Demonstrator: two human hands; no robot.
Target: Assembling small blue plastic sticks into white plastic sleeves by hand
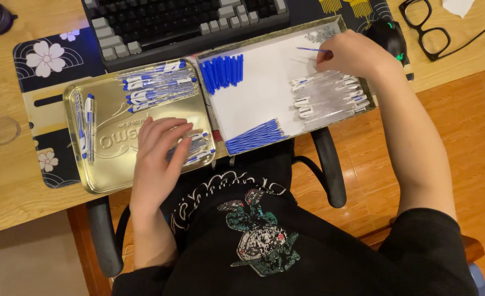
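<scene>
Head view looks down on a counter (12,181) with two shallow boxes side by side. The right hand (352,52) is at the far right corner of the white tray (264,98) and pinches a thin blue refill (313,50) between its fingertips; the refill lies almost level, its free end pointing left, away from the hand. Just below this hand, touching or nearly touching it, is a pile of clear barrels (330,96), whose long axes run left to right with a slight tilt, so they lie close to parallel with the refill. The left hand (160,151) rests flat and relaxed, fingers spread, on the gold tin (89,175); it covers a few finished pens (196,149) and grasps nothing that I can see. More finished pens (157,87) lie at the far side of the tin, and two more (86,129) stand lengthwise near its left wall. Blue caps (223,71) are at the top left of the tray, and a bundle of refills (256,137) is at its near edge. The right hand is clearly nearer to the barrels; the left hand is well apart from them.
</scene>
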